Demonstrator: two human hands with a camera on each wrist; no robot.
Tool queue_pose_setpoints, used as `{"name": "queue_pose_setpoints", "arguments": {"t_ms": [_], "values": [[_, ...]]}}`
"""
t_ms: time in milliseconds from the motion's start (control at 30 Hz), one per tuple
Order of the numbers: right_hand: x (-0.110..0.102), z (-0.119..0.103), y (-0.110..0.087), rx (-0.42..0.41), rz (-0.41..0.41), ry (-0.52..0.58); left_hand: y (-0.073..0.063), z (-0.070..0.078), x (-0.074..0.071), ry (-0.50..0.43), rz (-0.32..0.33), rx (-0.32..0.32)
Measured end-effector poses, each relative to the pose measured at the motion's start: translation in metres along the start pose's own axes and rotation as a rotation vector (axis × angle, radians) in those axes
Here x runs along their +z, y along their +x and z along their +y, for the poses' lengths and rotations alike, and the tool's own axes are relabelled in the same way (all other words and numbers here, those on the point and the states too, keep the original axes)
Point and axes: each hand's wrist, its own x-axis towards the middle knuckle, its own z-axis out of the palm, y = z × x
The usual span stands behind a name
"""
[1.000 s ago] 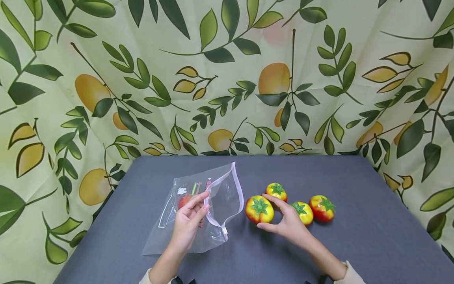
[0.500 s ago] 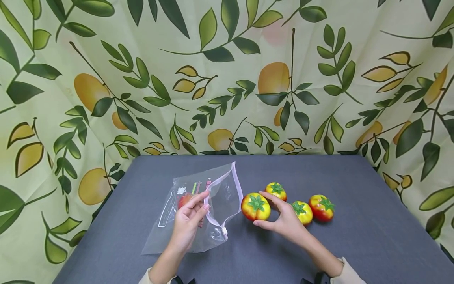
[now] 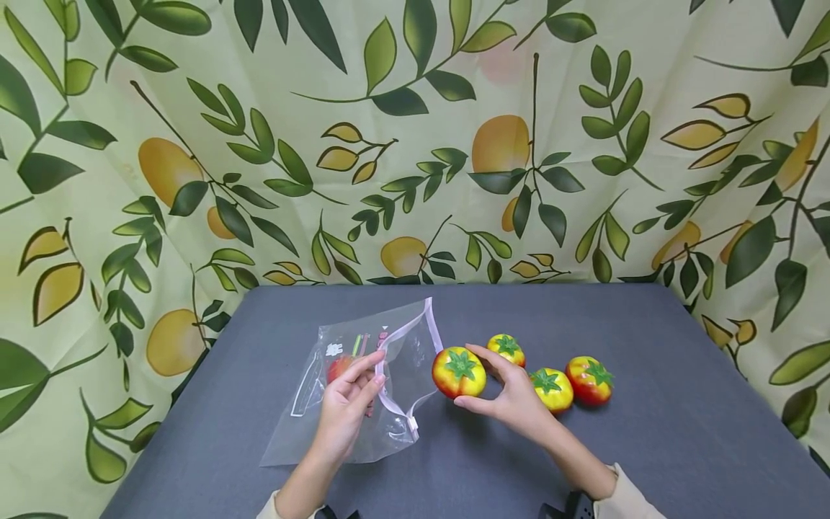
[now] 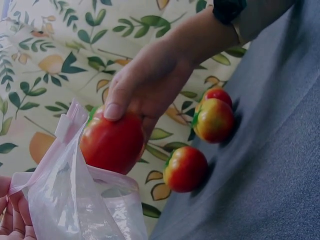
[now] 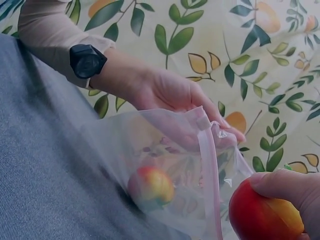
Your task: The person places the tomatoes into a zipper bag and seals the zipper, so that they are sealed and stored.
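**Tomato at the bag's mouth**

The right hand (image 3: 519, 393) grips a tomato (image 3: 459, 372) between thumb and fingers, just beside the open rim of the bag (image 3: 363, 389), clear of the table (image 3: 648, 447). The left hand (image 3: 346, 407) pinches the upper edge, lifting it, I'd judge, so the mouth gapes. One tomato lies inside (image 5: 151, 186). Three spare tomatoes (image 3: 551, 386) sit close together behind the right hand, within easy reach

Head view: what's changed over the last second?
The right hand, gripping a tomato, has carried it left to the mouth of the bag. The left hand keeps holding the bag open; one tomato inside and three on the table haven't moved.
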Motion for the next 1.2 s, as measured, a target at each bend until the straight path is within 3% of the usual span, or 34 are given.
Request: {"name": "queue_pose_setpoints", "arguments": {"t_ms": [300,567,800,1200], "values": [[0.006,-0.004,0.004,-0.004,-0.01,0.013,0.0,-0.001,0.001,-0.018,-0.036,0.05],[0.012,-0.006,0.006,-0.011,0.013,0.042,-0.002,0.001,0.001,-0.047,-0.053,0.057],[0.014,-0.009,0.006,-0.015,0.017,0.049,-0.003,0.001,0.0,-0.102,-0.112,0.133],[0.014,-0.005,0.005,-0.079,-0.026,0.132,-0.001,0.002,0.0,-0.108,-0.093,0.161]]}}
